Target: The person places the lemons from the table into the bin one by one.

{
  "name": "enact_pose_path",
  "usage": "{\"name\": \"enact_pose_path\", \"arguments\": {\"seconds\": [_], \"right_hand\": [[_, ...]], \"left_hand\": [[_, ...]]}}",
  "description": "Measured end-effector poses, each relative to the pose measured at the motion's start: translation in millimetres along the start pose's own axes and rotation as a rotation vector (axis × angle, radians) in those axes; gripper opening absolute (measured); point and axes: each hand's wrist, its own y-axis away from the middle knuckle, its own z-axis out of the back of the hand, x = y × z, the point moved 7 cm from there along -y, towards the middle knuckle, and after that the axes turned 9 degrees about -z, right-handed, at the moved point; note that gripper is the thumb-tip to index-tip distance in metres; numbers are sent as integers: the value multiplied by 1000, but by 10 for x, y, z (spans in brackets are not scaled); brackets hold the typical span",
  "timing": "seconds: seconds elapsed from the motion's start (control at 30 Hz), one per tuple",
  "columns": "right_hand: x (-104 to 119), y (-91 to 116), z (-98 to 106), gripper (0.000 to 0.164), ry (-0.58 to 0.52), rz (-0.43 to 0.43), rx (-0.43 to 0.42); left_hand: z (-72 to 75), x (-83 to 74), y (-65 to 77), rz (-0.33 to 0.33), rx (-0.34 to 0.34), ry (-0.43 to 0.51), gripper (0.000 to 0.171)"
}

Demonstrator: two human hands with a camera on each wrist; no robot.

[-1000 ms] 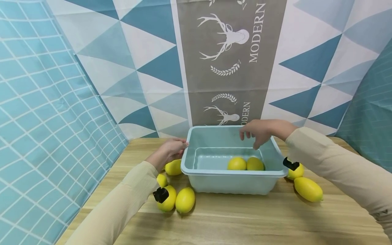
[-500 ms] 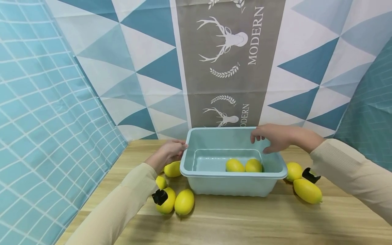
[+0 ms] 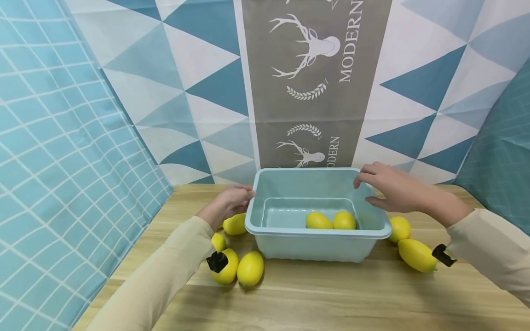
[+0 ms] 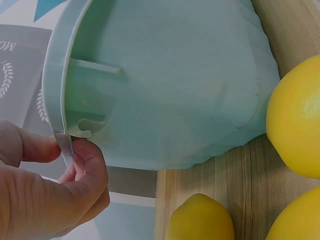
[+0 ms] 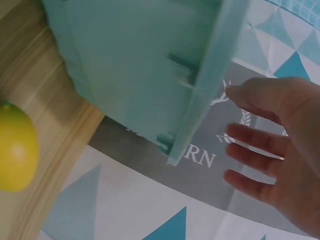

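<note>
A pale blue-green plastic basin stands on the wooden table with two lemons inside, one lemon beside another lemon. My left hand pinches the basin's left rim between thumb and fingers, as the left wrist view shows at the rim. At the right end, my right hand hovers over the far right corner with fingers bent loosely and nothing in them. In the right wrist view, the fingers sit apart from the basin's edge.
Several lemons lie left of the basin, among them a front lemon and one near its wall. On the right are a round-looking lemon and a longer lemon. A patterned cloth hangs behind the table.
My right hand has moved right, from over the basin's inside to its right end. The left hand has kept its pinch on the left rim.
</note>
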Motion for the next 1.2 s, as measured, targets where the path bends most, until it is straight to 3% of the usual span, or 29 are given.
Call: {"name": "enact_pose_path", "arguments": {"seconds": [0.27, 0.6, 0.87, 1.2], "right_hand": [[-18, 165, 52, 40, 63, 9, -200], [-122, 449, 53, 45, 148, -108, -307], [-235, 693, -47, 46, 186, -182, -307], [-363, 958, -312, 49, 186, -215, -219]], "left_hand": [[-13, 5, -9, 2, 8, 8, 38], [-10, 16, -21, -5, 17, 12, 38], [8, -15, -19, -1, -2, 2, 39], [0, 4, -19, 13, -26, -1, 38]]}}
